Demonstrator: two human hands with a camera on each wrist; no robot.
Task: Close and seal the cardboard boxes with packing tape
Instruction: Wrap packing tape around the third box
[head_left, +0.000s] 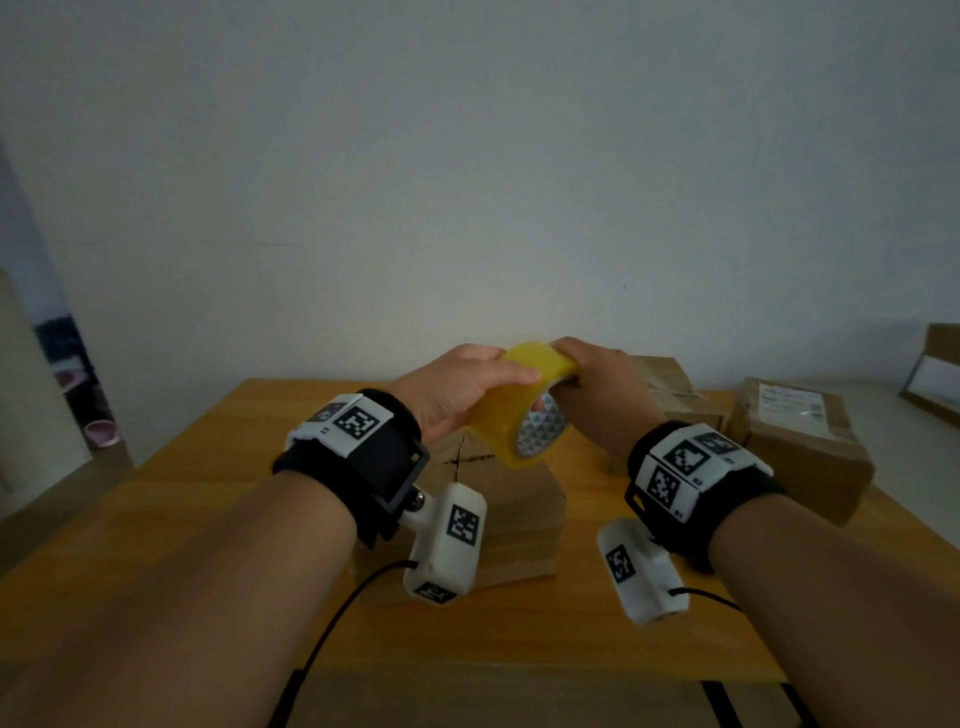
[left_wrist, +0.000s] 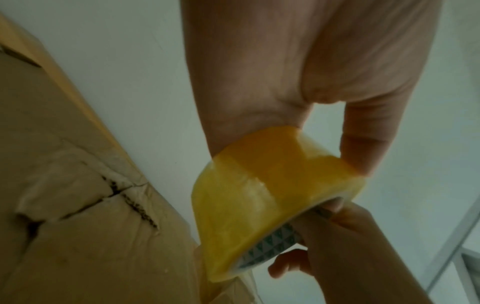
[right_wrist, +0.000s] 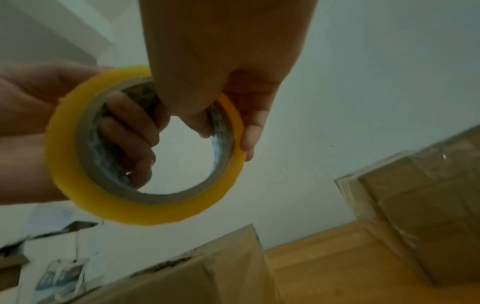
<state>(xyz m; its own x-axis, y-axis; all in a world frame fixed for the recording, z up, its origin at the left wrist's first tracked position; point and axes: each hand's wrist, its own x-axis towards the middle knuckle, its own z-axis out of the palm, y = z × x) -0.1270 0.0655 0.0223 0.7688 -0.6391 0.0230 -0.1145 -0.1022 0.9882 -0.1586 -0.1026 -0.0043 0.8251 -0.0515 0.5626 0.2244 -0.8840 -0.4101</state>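
A yellow roll of packing tape is held in the air between both hands, above a cardboard box on the wooden table. My left hand grips the roll from the left, fingers through its core and thumb over the outer face. My right hand pinches the roll's right rim, thumb inside and fingers outside. The box's top flaps meet at a rough dark seam.
Two more cardboard boxes stand on the table at the right: one wrapped in tape, one bearing a label. Another carton leans at the far right. A white wall rises behind. Cables hang from the wrist cameras.
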